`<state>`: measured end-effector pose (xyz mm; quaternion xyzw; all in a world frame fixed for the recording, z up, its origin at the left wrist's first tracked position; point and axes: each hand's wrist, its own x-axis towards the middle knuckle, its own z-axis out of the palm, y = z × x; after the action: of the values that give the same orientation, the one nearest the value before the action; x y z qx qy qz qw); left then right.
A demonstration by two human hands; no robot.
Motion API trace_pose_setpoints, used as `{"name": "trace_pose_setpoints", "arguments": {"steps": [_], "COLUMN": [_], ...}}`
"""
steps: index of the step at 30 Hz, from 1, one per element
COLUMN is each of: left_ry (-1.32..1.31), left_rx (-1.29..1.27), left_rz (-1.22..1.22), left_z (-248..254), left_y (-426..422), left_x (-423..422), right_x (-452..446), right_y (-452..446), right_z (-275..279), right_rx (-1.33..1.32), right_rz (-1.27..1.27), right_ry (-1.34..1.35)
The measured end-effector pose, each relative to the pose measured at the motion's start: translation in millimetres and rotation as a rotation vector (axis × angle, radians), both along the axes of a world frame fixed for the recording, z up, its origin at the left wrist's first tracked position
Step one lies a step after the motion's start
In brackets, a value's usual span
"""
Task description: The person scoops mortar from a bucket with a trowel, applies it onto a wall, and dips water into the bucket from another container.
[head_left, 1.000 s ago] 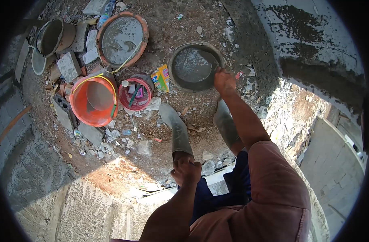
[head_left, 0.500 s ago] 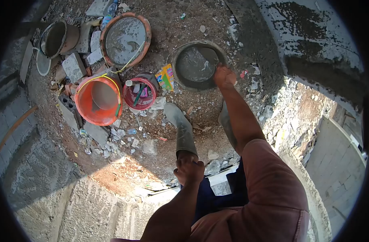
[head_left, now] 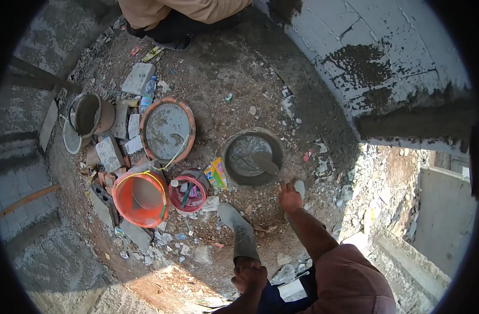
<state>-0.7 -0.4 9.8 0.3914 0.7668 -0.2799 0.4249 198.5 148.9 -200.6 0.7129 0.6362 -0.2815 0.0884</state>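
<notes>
My right hand (head_left: 290, 197) is closed at the near rim of a dark bucket (head_left: 228, 166) of wet grey mortar (head_left: 244, 149). It appears to grip a trowel (head_left: 265, 163), whose blade lies over the mortar; the handle is mostly hidden by my fingers. Curled up beside the top of my left rubber boot (head_left: 242, 235) is my left hand (head_left: 249, 277). Whether anything is inside that fist I cannot make out. A yellow packet (head_left: 216, 174) lies on the ground left of the mortar bucket.
To the left stand an orange-rimmed mortar tub (head_left: 191, 123), an orange bucket (head_left: 123, 201), a pink bucket (head_left: 202, 180) with small items, and grey blocks (head_left: 109, 153). A crouching person (head_left: 184, 13) is at the top. A block wall (head_left: 375, 57) rises at right.
The view has shifted upward, bringing a crouching person into sight. My right hand has drawn back from over the bucket's rim toward me, and the trowel blade lies differently over the mortar.
</notes>
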Motion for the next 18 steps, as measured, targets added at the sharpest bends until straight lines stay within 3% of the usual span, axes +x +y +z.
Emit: {"name": "trace_pose_setpoints", "arguments": {"steps": [1, 4, 7, 9, 12, 13, 14, 17, 18], "left_ry": [-0.001, 0.013, 0.029, 0.06, 0.109, 0.163, 0.047, 0.034, 0.018], "left_rx": [0.004, -0.037, -0.117, -0.113, 0.055, -0.034, 0.067, -0.039, -0.066], "left_rz": [-0.015, -0.034, -0.012, 0.015, -0.003, 0.017, 0.064, 0.041, -0.001], "left_z": [1, -2, -4, -10, -22, -30, -11, -26, -39], "left_y": [-2, 0, 5, -3, -28, -28, -18, -23, -12], "left_x": [2, 3, 8, 8, 5, 3, 1, -13, -18], "right_x": [0, -13, -20, -9, 11, 18, 29, 50, 50], "right_y": [-4, -6, -5, -12, -50, -62, -70, -117, -127], "right_z": [-1, 28, 42, 48, 94, 123, 144, 182, 193], "right_rx": [-0.172, -0.027, -0.3, -0.334, -0.044, -0.001, 0.044, -0.466, -0.458], "right_rz": [-0.074, -0.052, -0.079, -0.336, -0.382, -0.385, -0.391, -0.884, -0.894], "right_ry": [0.005, 0.163, 0.09, 0.199, 0.433, 0.5, 0.558, 0.855, 0.863]}}
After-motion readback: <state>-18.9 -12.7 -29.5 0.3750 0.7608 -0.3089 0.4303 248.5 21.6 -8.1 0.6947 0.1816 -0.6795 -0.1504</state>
